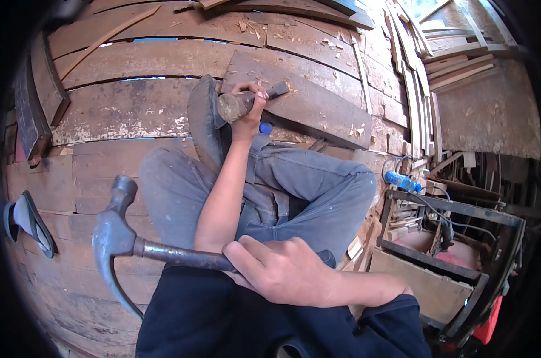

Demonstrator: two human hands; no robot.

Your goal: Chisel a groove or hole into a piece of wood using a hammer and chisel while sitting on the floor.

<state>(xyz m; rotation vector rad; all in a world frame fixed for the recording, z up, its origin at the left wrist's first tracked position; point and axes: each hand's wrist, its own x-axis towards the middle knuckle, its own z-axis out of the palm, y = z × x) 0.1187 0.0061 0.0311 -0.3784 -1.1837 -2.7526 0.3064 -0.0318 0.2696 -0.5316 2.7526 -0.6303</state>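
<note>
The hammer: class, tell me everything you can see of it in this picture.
The hammer is a claw hammer with a scuffed, blue-grey, metal-looking head and a slim, dark handle that also looks like metal. The head is toward the picture's left, its striking end pointing up the frame and its curved claw sweeping toward the lower edge. The handle runs roughly sideways, gripped by the right hand, with its butt end showing beyond.

Left forearm (pixel 222 197), bare, is reaching forward, slanting slightly rightward; left hand (pixel 254 115) is gripping, fingers curling round. Right forearm (pixel 369 289) is lying crosswise, pointing leftward; right hand (pixel 291 271) is clenching nearer the body, its back facing up.
</note>
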